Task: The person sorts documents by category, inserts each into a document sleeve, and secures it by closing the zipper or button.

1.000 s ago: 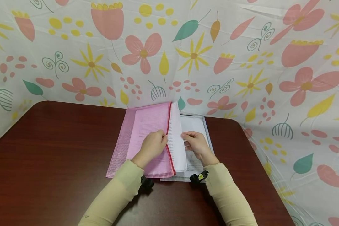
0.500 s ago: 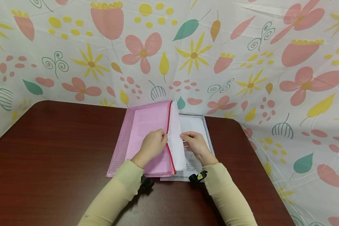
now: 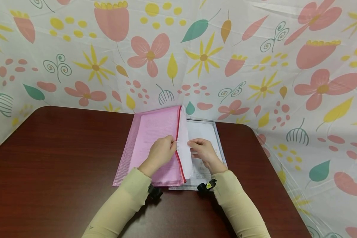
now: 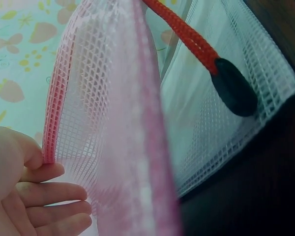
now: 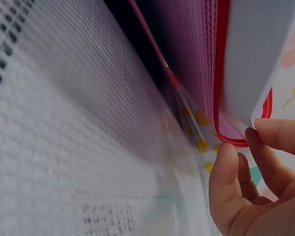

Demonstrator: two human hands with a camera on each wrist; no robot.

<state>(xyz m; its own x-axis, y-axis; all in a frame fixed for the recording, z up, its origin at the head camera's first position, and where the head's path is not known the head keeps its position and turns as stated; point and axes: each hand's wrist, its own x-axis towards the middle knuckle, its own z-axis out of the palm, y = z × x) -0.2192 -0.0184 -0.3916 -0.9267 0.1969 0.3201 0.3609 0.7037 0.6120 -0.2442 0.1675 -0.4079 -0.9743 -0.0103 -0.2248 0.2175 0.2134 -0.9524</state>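
A pink mesh zipper pouch (image 3: 154, 125) with a red zipper edge stands raised off the table in the head view. My left hand (image 3: 162, 152) pinches its opening edge between thumb and forefinger; in the left wrist view the hand's (image 4: 34, 191) other fingers extend below. White printed paper (image 3: 183, 155) sticks partly out of the pouch's right side. My right hand (image 3: 205, 152) pinches the paper's outer edge, as the right wrist view shows with the hand (image 5: 265, 182) beside the red-edged opening. Beneath lies a second, whitish mesh pouch (image 3: 208, 132) holding printed sheets.
The dark wooden table (image 3: 62, 165) extends to both sides and in front. A flower-patterned cloth (image 3: 178, 49) hangs behind and at the right. A red cord with a black zipper pull (image 4: 233, 88) dangles by the pouch in the left wrist view.
My right hand has moved slightly left with the paper, which now sits deeper in the pink pouch, less of it showing. My left hand has stayed at the pouch's edge.
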